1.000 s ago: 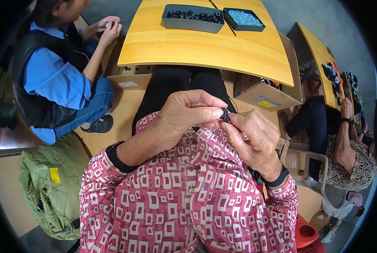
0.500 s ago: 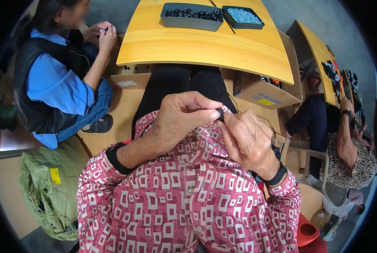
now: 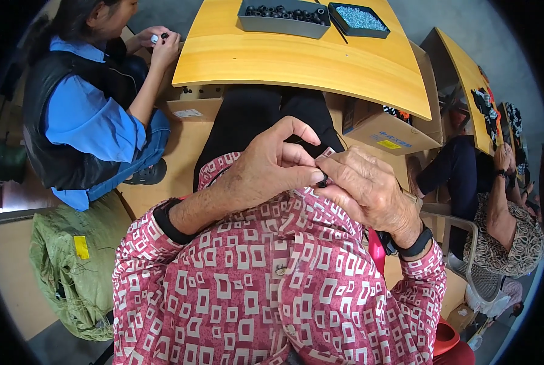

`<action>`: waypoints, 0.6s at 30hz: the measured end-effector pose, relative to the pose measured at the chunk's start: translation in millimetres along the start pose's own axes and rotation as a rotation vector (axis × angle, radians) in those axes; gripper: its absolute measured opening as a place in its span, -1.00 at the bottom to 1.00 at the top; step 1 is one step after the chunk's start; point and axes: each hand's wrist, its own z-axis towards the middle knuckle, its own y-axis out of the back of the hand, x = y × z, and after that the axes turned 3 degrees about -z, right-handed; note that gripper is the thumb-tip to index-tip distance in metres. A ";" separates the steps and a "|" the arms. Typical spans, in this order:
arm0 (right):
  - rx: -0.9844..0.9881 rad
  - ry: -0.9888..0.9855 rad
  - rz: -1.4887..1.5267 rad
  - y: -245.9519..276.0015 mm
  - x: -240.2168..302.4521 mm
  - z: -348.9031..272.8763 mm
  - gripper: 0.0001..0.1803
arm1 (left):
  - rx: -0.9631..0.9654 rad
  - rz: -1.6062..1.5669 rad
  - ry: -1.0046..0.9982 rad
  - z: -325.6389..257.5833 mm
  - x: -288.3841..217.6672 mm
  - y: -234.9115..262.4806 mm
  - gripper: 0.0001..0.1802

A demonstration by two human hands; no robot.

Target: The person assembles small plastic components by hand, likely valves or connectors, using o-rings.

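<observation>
Over the patterned shirt (image 3: 235,267), the right hand (image 3: 372,188) pinches a black part (image 3: 323,181), its left side against the half-open left hand (image 3: 263,159)'s thumb.

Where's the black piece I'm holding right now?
In the head view, the black piece is just right of centre, between the left hand and the right hand, over the patterned shirt.

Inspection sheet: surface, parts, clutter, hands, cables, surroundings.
Surface: yellow table with wood grain.
Parts: small black part at both hands; black round pieces in grey tray; pale-blue bits in black tray.
Clutter: thin dark rod between trays; cardboard box under table's right side.
Hands: right hand pinches part; left hand touches it with thumb, index finger off it.
Cables: nothing clearly seen.
Surroundings: blue-sleeved co-worker at left; green sack lower left; seated person at right.
</observation>
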 end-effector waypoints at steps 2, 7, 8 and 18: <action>0.006 0.029 -0.001 -1.7 -0.8 -0.6 -0.67 | -0.009 -0.035 0.013 0.3 0.5 0.7 -0.59; 0.004 0.072 -0.012 -5.7 2.5 1.9 -0.68 | -0.024 -0.030 0.024 -5.3 10.0 1.8 -0.56; -0.008 0.083 -0.044 -6.7 3.5 1.5 -0.69 | -0.025 0.024 0.008 -4.9 9.4 -0.6 -0.55; 0.078 0.038 -0.053 -12.8 1.9 -4.2 -0.55 | -0.028 -0.084 0.106 -7.6 14.0 -0.2 -0.51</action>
